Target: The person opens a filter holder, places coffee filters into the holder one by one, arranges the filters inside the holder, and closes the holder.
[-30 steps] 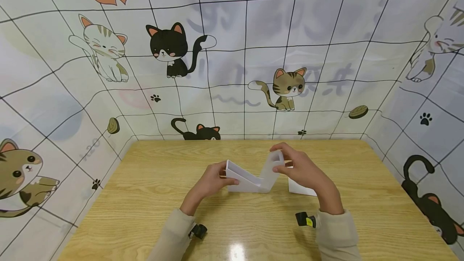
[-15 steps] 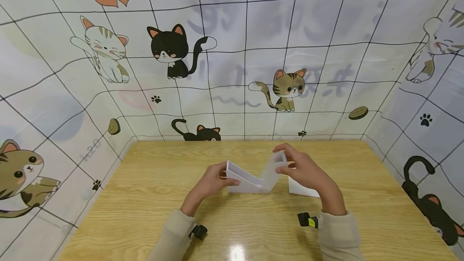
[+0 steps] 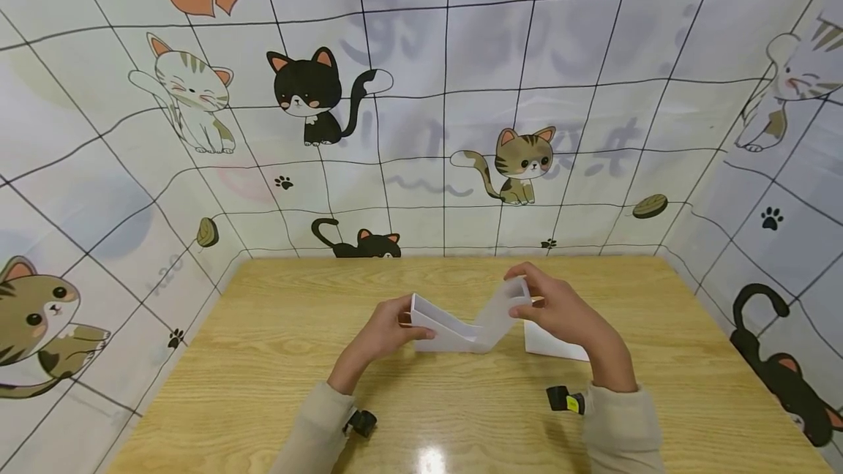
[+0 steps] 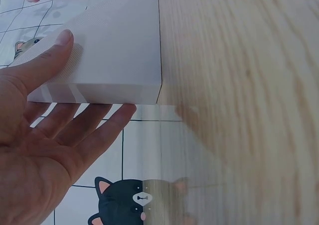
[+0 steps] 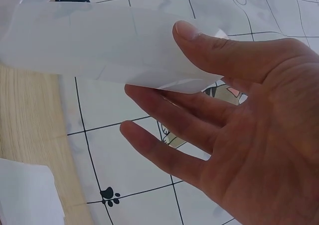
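Observation:
A white wedge-sided open box (image 3: pixel 444 340) rests on the table, its higher end toward the left. My left hand (image 3: pixel 387 331) grips that end, with the thumb on the near side wall (image 4: pixel 114 45) and the fingers by the end face. A translucent, sleeve-like piece (image 3: pixel 495 319) rises at a slant to the right from the box's low end. My right hand (image 3: pixel 565 313) pinches its upper end; in the right wrist view the thumb lies over the milky plastic (image 5: pixel 99 43) and the fingers are underneath.
Behind my right hand a white angular piece (image 3: pixel 549 342) lies on the wooden table (image 3: pixel 283 313), partly covered by the hand. Cloth walls (image 3: pixel 421 115) printed with cats and grid lines stand at the back and both sides.
My right hand has moved slightly to the right, tilting the translucent piece further over to that side. The left hand and the white box have stayed in place.

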The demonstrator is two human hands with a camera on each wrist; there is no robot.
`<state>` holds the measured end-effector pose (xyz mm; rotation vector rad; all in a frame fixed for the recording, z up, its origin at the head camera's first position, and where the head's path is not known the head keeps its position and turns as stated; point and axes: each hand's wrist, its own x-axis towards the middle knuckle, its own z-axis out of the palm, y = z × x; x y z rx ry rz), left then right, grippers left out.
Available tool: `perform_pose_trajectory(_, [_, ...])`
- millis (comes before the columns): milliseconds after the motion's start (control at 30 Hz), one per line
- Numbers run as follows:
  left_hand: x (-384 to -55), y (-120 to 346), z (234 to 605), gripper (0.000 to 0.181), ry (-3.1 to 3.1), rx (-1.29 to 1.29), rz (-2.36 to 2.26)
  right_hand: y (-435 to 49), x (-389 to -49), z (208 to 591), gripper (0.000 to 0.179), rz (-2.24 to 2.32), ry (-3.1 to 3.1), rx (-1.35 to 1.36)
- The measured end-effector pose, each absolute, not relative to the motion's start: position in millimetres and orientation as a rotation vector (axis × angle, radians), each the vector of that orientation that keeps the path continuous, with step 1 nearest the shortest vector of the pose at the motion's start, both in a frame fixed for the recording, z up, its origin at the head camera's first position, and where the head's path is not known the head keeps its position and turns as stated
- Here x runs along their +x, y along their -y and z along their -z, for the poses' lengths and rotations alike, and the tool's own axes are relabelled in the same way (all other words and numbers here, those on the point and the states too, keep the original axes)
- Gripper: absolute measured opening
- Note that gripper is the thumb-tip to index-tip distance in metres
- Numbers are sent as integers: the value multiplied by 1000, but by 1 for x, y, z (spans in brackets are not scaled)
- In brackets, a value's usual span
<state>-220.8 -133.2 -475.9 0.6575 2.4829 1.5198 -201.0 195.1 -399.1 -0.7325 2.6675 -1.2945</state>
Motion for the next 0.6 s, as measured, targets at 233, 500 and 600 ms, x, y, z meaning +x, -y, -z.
perform_pose_trajectory(233, [-221, 133, 476, 33, -2491, 659, -1522, -198, -200, 398, 44, 1301, -2651, -715])
perform_pose_trajectory(500, [-220, 134, 476, 33, -2487, 652, -1515, -202, -199, 398, 43, 1281, -2652, -713])
perform_pose_trajectory(600, [-220, 134, 476, 34, -2490, 653, -1516, -203, -199, 399, 43, 1276, -2653, -695])
